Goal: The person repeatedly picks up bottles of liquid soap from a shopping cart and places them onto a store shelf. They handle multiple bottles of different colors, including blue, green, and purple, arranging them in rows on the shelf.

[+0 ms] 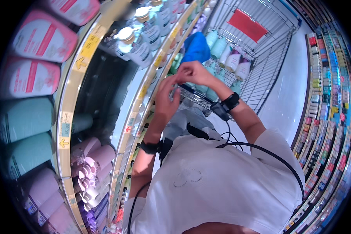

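Observation:
My left hand [167, 95] is raised in front of my body beside the shelf, its fingers stretched and the thumb apart. My right hand [194, 73] meets it at the fingertips, with its fingers curled into a pinch. Whatever sits between those fingertips is too small to make out. Just beyond my right hand is a bunched blue cloth [197, 47] at the shelf-side edge of the shopping cart [276, 64]. Inside the cart, pale green pump bottles [218, 47] stand near white-and-purple bottles [233, 60].
At left, shelves hold pink-and-white bottles [43, 37], green bottles [27, 119], pink bottles [99, 158] and white pump bottles [138, 48]. A yellow shelf edge [72, 91] runs alongside. Across the white floor [290, 99] stands another stocked shelf [323, 117]. Black cables [269, 152] cross my shirt.

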Available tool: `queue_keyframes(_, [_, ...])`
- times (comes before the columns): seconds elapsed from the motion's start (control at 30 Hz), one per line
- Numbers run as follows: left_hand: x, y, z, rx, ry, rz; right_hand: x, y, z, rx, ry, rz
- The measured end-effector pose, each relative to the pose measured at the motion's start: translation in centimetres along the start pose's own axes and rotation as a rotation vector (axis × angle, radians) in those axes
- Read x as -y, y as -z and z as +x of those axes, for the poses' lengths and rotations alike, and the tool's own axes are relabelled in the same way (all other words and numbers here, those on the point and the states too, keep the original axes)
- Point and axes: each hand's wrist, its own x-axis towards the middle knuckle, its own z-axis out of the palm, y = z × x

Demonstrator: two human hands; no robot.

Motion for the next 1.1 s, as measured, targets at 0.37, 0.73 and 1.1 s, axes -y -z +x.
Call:
queue_keyframes(0.37, [10.8, -31.0, 14.9, 0.946, 0.542, -0.116, -21.8, 19.8, -17.0, -0.942, -0.845, -0.176])
queue_keyframes(0.73, [16.4, -36.7, 6.7, 1.041, 1.161, -0.444, -32.9, 17.2, -20.7, -1.036, -1.385, -0.259])
queue_keyframes(1.1, [17.5, -36.4, 7.4, 1.188, 1.233, -0.329, -27.1, 14.4, -19.6, -0.939, -1.311, -0.037])
